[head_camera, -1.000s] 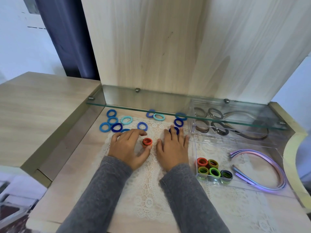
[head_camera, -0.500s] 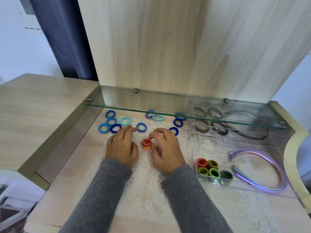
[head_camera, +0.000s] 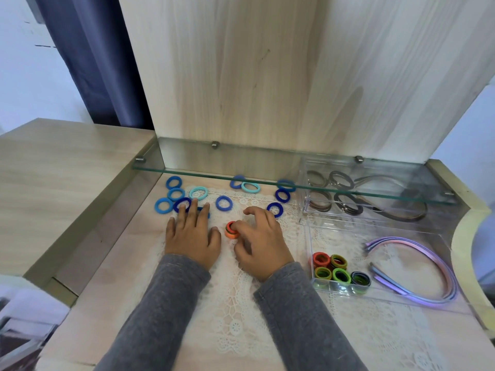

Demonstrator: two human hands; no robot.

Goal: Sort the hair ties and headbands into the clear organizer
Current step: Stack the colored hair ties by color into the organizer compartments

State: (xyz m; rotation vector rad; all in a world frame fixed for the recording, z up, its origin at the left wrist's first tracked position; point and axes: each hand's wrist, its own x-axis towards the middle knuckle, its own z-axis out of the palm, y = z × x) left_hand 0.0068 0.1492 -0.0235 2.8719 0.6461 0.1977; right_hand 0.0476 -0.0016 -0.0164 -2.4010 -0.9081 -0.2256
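The orange-and-red hair-tie stack (head_camera: 231, 231) sits on the lace mat (head_camera: 241, 303) in the gap between the two hands, just beside the left thumb and right against the right fingertips. The right hand (head_camera: 261, 243) is curled over it from the right, with forefinger and thumb closed on the stack's near side and the other fingers arched above the mat. The left hand (head_camera: 191, 235) lies flat with its fingers straight, holding nothing. Its fingertips rest on a dark blue hair tie (head_camera: 182, 204) and half cover another blue one beside it.

Beyond the hands, loose blue hair ties (head_camera: 224, 202) and two pale teal hair ties (head_camera: 198, 193) are scattered across the far part of the mat, some of them under the edge of the glass shelf (head_camera: 267, 179). One dark blue tie (head_camera: 275, 209) lies just past the right knuckles.

The clear organizer (head_camera: 310, 245) stands on the surface (head_camera: 115, 269) to the right of the right hand, near it but not touching. Its front compartment holds a cluster of red, green and dark hair ties (head_camera: 333, 267) in the left corner and pink-purple headbands (head_camera: 428, 266) curving along the right. The rear compartment, under the glass shelf, holds brown and grey hair ties (head_camera: 334, 192) and dark headbands (head_camera: 396, 212).
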